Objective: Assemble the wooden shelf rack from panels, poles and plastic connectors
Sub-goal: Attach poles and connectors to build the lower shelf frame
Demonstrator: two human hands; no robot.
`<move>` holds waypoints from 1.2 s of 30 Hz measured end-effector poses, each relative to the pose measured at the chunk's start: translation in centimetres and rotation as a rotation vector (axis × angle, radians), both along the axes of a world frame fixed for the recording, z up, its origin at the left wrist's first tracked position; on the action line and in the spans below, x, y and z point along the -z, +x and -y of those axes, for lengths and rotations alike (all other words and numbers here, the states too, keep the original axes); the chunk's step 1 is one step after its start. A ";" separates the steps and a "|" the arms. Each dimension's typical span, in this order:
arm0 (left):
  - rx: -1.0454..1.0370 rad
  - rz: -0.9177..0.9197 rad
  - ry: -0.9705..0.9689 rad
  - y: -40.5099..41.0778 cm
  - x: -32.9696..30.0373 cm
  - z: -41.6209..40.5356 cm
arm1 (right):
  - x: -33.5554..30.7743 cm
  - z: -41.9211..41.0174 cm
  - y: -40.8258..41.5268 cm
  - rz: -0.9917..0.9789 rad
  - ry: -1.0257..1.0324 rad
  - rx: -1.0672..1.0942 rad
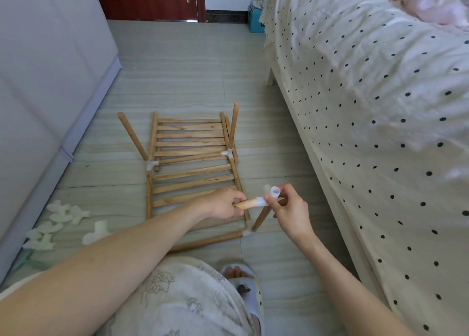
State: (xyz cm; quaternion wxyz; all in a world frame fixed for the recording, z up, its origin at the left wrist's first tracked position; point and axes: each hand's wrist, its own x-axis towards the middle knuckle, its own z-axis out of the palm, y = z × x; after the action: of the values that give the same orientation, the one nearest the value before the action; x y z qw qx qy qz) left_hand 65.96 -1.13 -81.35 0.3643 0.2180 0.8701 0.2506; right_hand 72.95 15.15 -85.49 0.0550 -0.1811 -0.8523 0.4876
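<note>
From the head view, a pale striped tile floor [182, 64] runs between a grey cabinet front [45, 81] and a bed with a cream black-dotted cover [368, 107]. Flat on the floor beside the bed lie slatted light-wood shelf panels [190, 142], with upright wooden poles set in white plastic corner connectors. Loose white connectors [66, 213] are scattered on the cabinet side of the panels. Over the panels' near end, the left hand [223, 205] grips a short round wooden pole [247, 205]; the right hand [289, 208] pinches a white plastic connector [269, 196] seated on that pole's end.
</note>
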 end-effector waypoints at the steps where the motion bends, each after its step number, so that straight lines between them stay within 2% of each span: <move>1: -0.014 0.013 0.012 0.1 0.0 0.0 | 0.0 0.0 0.0 -0.004 -0.003 -0.003; 7: -0.069 0.080 0.037 0.4 0.6 0.4 | -0.1 0.2 0.3 0.003 0.025 -0.058; 15: -0.168 0.049 0.091 0.2 1.6 0.4 | 0.1 2.3 0.4 -0.062 0.047 -0.044; 19: -0.166 0.054 0.105 0.2 2.1 0.4 | -0.1 1.6 0.2 -0.024 0.084 -0.085; 24: -0.089 0.048 0.142 -0.1 2.4 0.4 | 0.4 -0.4 0.9 0.017 -0.066 -0.156; 28: -0.087 0.017 0.161 0.0 2.9 0.4 | 1.8 -1.3 1.5 0.167 -0.013 -0.128; 36: -0.023 -0.013 0.105 0.1 3.2 0.2 | 3.4 0.3 2.4 0.073 -0.193 -0.056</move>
State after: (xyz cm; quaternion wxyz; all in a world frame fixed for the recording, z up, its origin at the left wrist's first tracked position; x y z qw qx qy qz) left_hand 66.03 -1.28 -84.59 0.3436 0.2282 0.8607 0.2986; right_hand 75.32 14.89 -88.85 -0.0072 -0.1794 -0.8075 0.5619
